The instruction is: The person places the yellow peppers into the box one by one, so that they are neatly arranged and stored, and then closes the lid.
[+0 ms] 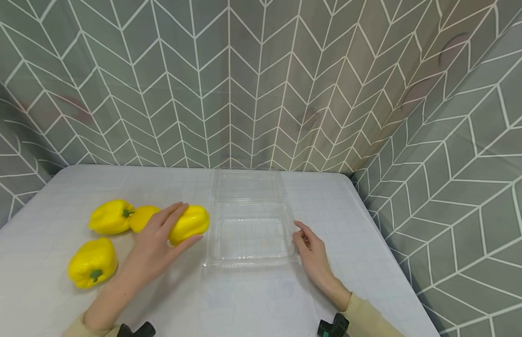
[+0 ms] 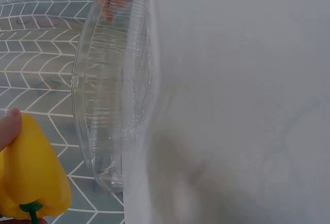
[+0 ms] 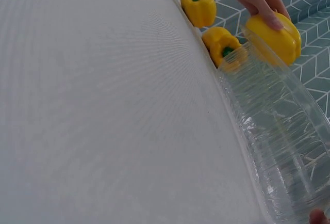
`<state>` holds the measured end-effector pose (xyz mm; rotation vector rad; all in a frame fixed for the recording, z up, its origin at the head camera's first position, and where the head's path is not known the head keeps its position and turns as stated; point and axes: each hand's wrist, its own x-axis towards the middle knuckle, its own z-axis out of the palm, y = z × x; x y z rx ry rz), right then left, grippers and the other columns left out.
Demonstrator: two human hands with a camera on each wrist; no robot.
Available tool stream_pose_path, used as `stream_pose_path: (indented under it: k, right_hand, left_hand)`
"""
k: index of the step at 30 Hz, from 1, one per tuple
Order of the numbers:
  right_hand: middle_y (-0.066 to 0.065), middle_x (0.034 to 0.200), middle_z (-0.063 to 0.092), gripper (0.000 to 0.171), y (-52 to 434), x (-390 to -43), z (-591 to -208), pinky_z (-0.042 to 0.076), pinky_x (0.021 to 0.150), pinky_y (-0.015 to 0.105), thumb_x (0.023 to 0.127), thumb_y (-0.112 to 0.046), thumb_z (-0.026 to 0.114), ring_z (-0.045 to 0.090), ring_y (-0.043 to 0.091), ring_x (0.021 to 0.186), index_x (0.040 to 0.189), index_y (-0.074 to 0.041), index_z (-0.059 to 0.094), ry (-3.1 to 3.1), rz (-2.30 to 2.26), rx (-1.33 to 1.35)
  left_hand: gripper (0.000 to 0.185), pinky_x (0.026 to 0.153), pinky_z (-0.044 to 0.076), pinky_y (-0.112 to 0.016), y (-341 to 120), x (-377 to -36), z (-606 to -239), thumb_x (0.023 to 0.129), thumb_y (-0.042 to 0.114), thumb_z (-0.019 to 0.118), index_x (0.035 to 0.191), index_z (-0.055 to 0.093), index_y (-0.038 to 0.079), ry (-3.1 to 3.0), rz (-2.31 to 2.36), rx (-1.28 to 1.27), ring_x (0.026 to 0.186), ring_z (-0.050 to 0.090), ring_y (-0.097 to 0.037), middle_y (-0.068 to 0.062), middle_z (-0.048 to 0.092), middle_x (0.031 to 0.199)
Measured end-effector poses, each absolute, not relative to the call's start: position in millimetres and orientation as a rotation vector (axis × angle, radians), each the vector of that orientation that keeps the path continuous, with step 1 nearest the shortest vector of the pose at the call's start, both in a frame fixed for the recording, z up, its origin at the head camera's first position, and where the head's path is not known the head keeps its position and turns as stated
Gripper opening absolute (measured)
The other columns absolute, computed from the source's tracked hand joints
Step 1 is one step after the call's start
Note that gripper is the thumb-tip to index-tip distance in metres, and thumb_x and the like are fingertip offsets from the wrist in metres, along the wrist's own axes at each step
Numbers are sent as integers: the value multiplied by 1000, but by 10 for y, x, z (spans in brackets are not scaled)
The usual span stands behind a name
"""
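My left hand (image 1: 157,243) grips a yellow bell pepper (image 1: 191,223) between thumb and fingers, held up just left of a clear plastic container (image 1: 252,238). In the left wrist view, the green stem of this pepper (image 2: 36,167) points down in the picture. The container lies on the table with its hinged lid (image 1: 248,185) folded open toward the back. At its right edge, my right hand (image 1: 313,255) holds the rim with curled fingers. Through the clear wall, the left wrist view shows some of those fingers (image 2: 116,2).
Three more yellow bell peppers rest on the left of the table: one at the front (image 1: 92,263), one at the back (image 1: 111,216), and another (image 1: 144,217) partly hidden behind my left hand. A patterned curtain (image 1: 244,84) borders the white table (image 1: 261,304).
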<state>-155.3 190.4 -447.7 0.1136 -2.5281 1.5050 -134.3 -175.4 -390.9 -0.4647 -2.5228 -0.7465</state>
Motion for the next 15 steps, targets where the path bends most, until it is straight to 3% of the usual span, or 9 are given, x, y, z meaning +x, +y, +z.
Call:
stream_pose_path:
  k: [15]
  right_hand:
    - [4, 89, 62, 38, 1907, -1553, -4486, 48, 64, 19, 104, -15, 52, 54, 9, 71, 141, -5, 55, -2519, 1520, 127]
  left_hand:
    - [72, 105, 42, -62, -1502, -1477, -3918, 88, 41, 76, 146, 47, 10, -2563, -804, -532, 130, 47, -39, -16, 48, 147]
